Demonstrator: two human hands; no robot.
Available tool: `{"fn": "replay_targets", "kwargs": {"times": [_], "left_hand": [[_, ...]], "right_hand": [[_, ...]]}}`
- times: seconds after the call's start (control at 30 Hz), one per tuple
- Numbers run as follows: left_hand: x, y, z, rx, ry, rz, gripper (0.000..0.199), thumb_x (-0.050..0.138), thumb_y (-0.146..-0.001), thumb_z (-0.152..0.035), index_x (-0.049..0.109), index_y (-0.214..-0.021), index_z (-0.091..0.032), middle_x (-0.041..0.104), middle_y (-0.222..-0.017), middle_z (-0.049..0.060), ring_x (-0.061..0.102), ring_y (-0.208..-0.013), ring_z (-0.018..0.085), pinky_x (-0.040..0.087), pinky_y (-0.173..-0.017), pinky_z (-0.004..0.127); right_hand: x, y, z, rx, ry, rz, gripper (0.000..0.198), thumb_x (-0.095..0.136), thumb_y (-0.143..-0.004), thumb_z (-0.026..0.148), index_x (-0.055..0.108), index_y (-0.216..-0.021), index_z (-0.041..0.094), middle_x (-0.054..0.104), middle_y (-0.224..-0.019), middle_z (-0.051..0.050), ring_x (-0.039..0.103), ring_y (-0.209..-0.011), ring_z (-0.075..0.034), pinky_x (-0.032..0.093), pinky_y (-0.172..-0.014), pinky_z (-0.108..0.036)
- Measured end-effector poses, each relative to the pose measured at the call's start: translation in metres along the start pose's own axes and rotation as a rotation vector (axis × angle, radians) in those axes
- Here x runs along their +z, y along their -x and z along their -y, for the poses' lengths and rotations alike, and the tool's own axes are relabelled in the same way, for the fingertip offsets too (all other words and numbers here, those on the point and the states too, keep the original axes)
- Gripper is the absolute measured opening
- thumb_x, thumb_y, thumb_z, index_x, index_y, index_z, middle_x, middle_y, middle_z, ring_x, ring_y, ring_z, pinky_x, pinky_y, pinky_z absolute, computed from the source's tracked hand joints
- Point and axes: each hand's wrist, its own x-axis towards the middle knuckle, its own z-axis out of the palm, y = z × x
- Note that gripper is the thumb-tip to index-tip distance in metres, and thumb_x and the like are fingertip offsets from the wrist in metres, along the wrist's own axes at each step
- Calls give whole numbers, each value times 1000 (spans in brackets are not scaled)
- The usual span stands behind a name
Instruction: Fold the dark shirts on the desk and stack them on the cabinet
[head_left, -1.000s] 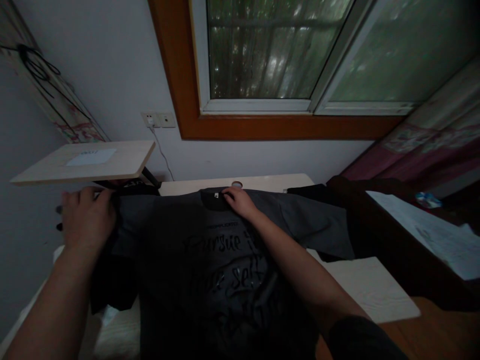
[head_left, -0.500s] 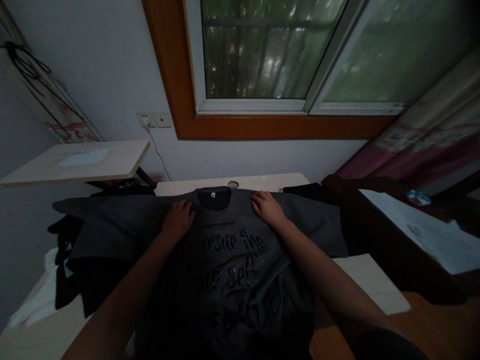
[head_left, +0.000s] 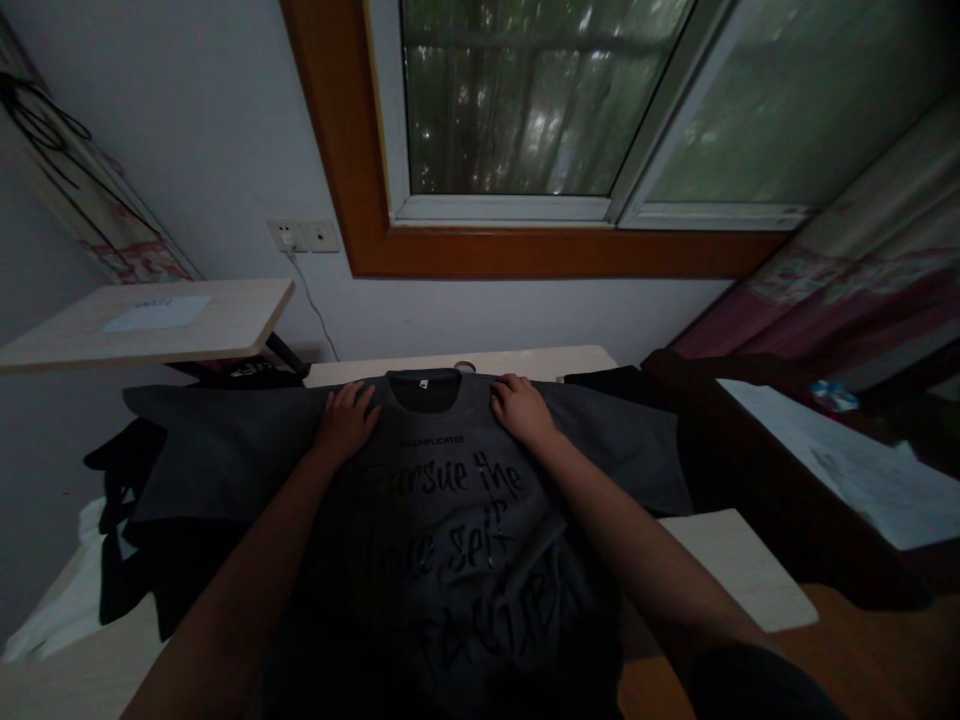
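A dark grey T-shirt [head_left: 457,505] lies front side up across the desk, its collar at the far edge and black lettering on its chest. Its sleeves spread out to both sides, and the lower part fades into shadow toward me. My left hand [head_left: 347,420] rests on the shoulder left of the collar, palm down with the fingers apart. On the opposite shoulder, my right hand [head_left: 523,408] lies flat near the collar, its fingers slightly bent. Both hands touch the cloth.
Black clothing [head_left: 135,545] lies under and beside the left sleeve. A raised wooden shelf [head_left: 247,315] with a paper stands at the left. The pale desk [head_left: 735,565] shows at the right, near a dark brown piece of furniture [head_left: 817,490]. A window is ahead.
My left hand has shifted slightly left and away from me, and its fingers are more spread. My right hand has moved a little left. The left sleeve looks flatter.
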Motion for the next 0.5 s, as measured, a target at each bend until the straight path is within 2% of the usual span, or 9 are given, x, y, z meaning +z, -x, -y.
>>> {"fn": "replay_targets", "kwargs": {"times": [0.2, 0.3, 0.5], "left_hand": [[-6, 0, -1, -49, -15, -68, 51, 42, -99, -44, 60, -140, -18, 57, -141, 17, 50, -129, 34, 41, -110, 50], [-4, -1, 1, -70, -3, -98, 48, 42, -99, -40, 62, -136, -17, 60, -135, 16, 52, -124, 33, 44, -107, 47], [2, -7, 2, -41, -14, -91, 51, 41, -99, -40, 58, -141, -16, 55, -144, 17, 50, -132, 32, 40, -113, 47]], "right_hand": [[4, -6, 35, 19, -18, -12, 36, 48, -100, 29, 68, -126, 16, 63, -123, -18, 51, -117, -33, 43, -101, -42], [10, -7, 33, 36, -14, -33, 39, 48, -100, 31, 65, -132, 17, 61, -129, -17, 50, -120, -33, 44, -101, -42], [23, -17, 13, 14, -33, -45, 47, 46, -101, 35, 58, -142, 15, 56, -143, -15, 48, -129, -32, 39, -111, -42]]}}
